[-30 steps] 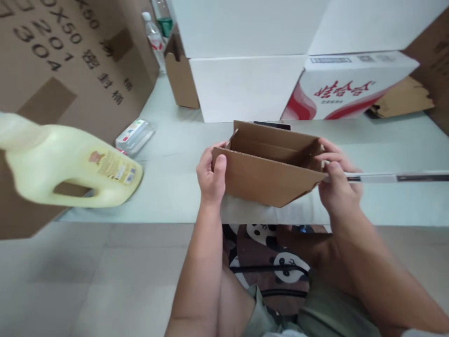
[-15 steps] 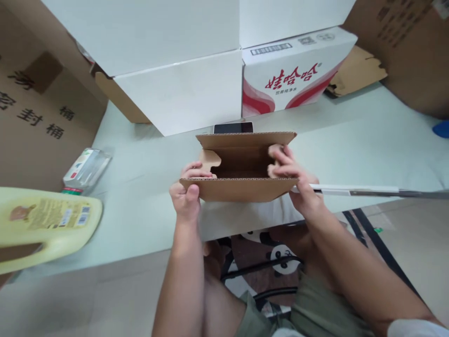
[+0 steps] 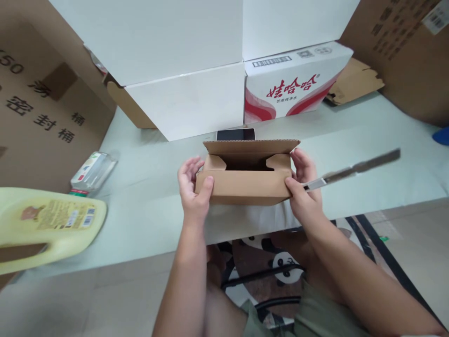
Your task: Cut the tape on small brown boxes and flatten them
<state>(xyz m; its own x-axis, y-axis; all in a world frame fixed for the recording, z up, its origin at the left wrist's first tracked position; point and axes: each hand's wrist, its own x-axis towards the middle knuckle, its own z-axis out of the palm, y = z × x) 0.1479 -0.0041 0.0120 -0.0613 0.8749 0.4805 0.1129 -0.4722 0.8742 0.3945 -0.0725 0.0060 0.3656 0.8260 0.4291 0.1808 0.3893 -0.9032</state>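
Note:
A small brown cardboard box (image 3: pixel 250 187) is held between my two hands over the near part of the table. Its two side flaps are folded inward and its back flap stands up, leaving a dark gap in the top. My left hand (image 3: pixel 194 187) grips the left end, thumb on the front and fingers along the side. At the right end, my right hand (image 3: pixel 305 185) grips with its thumb at the front corner and fingers behind. A long thin strip (image 3: pixel 351 172), white and grey-brown, juts rightward from my right hand; whether it is attached to the box I cannot tell.
Behind the box lies a dark-screened device (image 3: pixel 235 135), near large white cartons (image 3: pixel 189 103) and a red-marked carton (image 3: pixel 280 96). A clear bottle (image 3: pixel 93 173) and yellow jug (image 3: pixel 70 224) are on the left. Flattened cardboard (image 3: pixel 354 84) lies at the back right.
The side flaps and front flap have been folded inward. My fingers have come out of the opening to the box's outer ends. The strip now angles upward to the right.

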